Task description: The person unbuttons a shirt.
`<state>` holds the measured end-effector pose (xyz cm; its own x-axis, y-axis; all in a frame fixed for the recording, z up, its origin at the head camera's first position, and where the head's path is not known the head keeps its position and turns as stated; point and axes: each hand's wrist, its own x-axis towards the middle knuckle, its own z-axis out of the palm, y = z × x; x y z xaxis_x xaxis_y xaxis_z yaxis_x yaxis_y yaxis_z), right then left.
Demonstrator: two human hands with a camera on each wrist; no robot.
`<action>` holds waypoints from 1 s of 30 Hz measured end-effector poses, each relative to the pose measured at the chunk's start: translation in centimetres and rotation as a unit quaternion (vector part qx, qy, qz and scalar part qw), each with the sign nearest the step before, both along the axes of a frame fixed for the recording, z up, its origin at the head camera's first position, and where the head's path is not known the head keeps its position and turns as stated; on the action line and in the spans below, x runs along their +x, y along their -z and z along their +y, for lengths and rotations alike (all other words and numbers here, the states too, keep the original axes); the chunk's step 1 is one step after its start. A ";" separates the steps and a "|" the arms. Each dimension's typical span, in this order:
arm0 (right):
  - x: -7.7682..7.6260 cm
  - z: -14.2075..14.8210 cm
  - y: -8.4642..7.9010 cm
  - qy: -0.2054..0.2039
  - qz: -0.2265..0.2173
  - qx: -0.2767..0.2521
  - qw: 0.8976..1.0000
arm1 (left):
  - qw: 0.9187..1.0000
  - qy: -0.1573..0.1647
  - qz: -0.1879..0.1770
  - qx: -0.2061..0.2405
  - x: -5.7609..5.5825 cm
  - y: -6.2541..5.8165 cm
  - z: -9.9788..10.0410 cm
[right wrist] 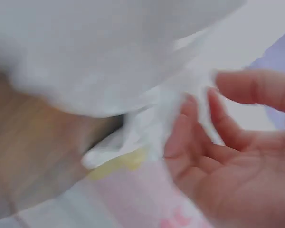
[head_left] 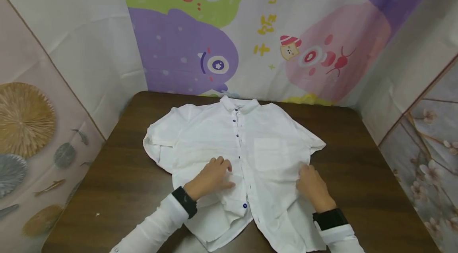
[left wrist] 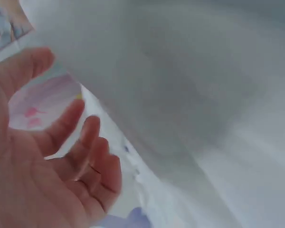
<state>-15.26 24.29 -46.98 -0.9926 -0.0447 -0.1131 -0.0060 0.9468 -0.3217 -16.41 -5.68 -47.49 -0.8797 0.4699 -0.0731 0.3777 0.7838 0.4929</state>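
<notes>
A white short-sleeved button-up shirt lies spread front up, its collar toward the back. Small dark buttons run down its front, and a chest pocket shows on the right half. Over the lower left half of the shirt is my left hand, fingers loosely bent and thumb apart. The left wrist view shows nothing in that hand. My right hand is at the shirt's right side edge. In the blurred right wrist view, its fingers are bent beside the white cloth, with no clear grip on it.
The shirt lies on a dark brown wooden table. Behind it hangs a cartoon-printed cloth. Patterned panels stand along both sides. A tiny pale scrap lies at the table's left.
</notes>
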 end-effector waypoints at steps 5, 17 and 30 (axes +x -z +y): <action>-0.4 -4.3 -0.7 -0.085 0.100 -0.045 0.990 | 0.995 -0.014 0.082 -0.061 5.1 -0.2 -2.0; -3.8 -8.0 1.2 -0.118 -0.049 0.012 0.992 | 0.972 0.025 0.175 -0.152 10.6 3.1 -3.7; -5.5 -6.4 3.4 -0.084 -0.110 0.053 0.989 | 0.977 0.048 -0.036 -0.204 10.3 0.1 -9.7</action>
<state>-20.74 17.85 -50.34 -0.9228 -0.1842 -0.3383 -0.1078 0.9667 -0.2322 -6.12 -15.34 -47.57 -0.8185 0.4696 -0.3311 0.4357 0.8829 0.1751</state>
